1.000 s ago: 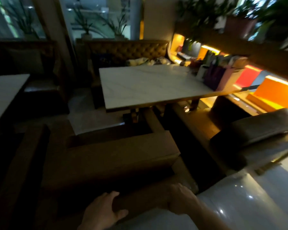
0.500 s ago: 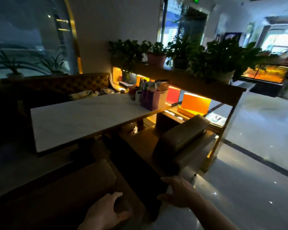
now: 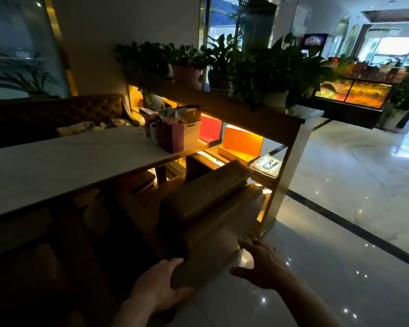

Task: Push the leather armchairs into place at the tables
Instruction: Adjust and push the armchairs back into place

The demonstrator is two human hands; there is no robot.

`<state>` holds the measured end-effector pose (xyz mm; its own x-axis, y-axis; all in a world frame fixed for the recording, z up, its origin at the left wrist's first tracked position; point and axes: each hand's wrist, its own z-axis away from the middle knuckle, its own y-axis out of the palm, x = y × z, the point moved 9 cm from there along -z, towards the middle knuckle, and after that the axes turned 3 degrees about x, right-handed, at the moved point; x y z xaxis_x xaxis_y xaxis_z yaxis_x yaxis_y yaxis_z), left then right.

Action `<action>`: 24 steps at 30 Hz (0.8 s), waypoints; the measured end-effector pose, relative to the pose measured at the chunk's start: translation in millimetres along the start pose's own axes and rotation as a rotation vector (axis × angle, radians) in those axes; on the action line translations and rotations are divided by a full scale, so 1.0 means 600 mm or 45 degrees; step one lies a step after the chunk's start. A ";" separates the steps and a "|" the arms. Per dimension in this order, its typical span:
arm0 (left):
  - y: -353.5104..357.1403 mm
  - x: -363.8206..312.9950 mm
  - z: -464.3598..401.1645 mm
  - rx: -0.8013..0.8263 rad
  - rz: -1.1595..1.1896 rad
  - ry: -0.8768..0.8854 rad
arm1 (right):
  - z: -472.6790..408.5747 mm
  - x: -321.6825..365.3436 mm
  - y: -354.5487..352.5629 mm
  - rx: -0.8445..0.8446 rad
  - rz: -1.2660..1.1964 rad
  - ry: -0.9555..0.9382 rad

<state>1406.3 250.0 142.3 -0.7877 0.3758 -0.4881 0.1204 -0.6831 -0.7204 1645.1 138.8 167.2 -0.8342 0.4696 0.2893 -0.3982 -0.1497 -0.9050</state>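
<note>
Overall: dim foreground, bright background right.
Sources: daylight from far windows (image 3: 394,49); warm orange glow inside shelf unit (image 3: 242,140).
Shadows: deep black under tabletop (image 3: 57,161), lower left unreadable.
Glare: pinpoint reflections on polished floor (image 3: 354,185).
Distortion: wide-angle bending at edges.
Blur: slight softness throughout.

left hand (image 3: 161,285) moved onto right-hand armchair (image 3: 213,208), right hand (image 3: 263,267) now reaching beside it
</note>
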 end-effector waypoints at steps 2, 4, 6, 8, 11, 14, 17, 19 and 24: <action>0.010 -0.037 -0.048 -0.040 -0.035 0.032 | -0.029 -0.046 -0.009 0.011 -0.032 -0.001; 0.012 -0.067 -0.102 -0.077 -0.061 0.051 | -0.074 -0.090 -0.012 0.044 -0.020 0.003; 0.013 -0.092 -0.162 -0.090 -0.064 0.071 | -0.126 -0.126 -0.014 0.077 -0.005 0.006; 0.013 -0.115 -0.227 -0.102 -0.049 0.077 | -0.186 -0.158 -0.022 0.090 0.020 -0.003; 0.006 -0.145 -0.332 -0.140 0.013 0.082 | -0.284 -0.201 -0.037 0.129 0.049 -0.018; 0.003 -0.170 -0.430 -0.139 0.054 0.069 | -0.370 -0.236 -0.043 0.250 0.074 -0.021; 0.000 -0.183 -0.508 -0.142 0.094 0.030 | -0.450 -0.269 -0.055 0.282 0.085 -0.016; 0.003 -0.185 -0.546 -0.139 0.108 0.002 | -0.496 -0.286 -0.054 0.296 0.103 -0.039; 0.032 -0.168 -0.627 -0.149 0.166 -0.129 | -0.606 -0.312 -0.040 0.384 0.200 -0.143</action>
<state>1715.1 434.5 -7.8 -0.8170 0.2198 -0.5331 0.2901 -0.6424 -0.7094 1949.7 370.8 21.1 -0.9241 0.3246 0.2015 -0.3426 -0.4704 -0.8133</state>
